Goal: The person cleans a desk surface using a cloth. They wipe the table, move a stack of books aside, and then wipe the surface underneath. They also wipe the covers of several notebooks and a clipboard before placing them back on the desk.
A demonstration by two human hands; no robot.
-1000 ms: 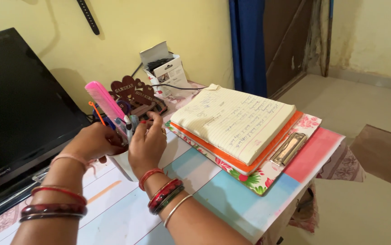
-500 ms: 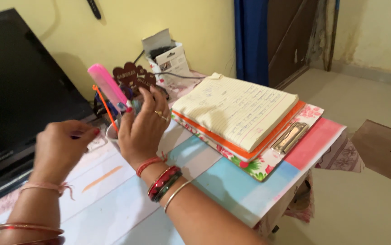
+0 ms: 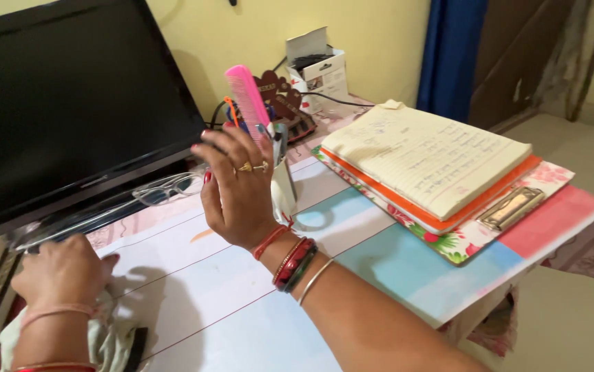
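My right hand [image 3: 238, 189] is raised with its fingers spread, its back to me, right beside a white cup [image 3: 285, 189] that holds a pink comb [image 3: 247, 96], pens and an orange stick. I cannot tell whether the palm touches the cup. My left hand [image 3: 63, 275] rests at the table's left edge, fingers curled down on a pale green cloth [image 3: 114, 334]. Both wrists wear red bangles.
A black monitor [image 3: 69, 103] stands at the back left with clear eyeglasses [image 3: 166, 189] in front of it. A written notebook [image 3: 428, 155] lies on an orange pad and a floral clipboard [image 3: 514, 207] at the right. A small open box [image 3: 317, 65] and a heart-shaped wooden ornament [image 3: 279, 93] stand by the wall.
My left hand has left the cup and dropped to the cloth at the left edge. My right hand has stayed by the cup with its fingers spread. The view has swung left.
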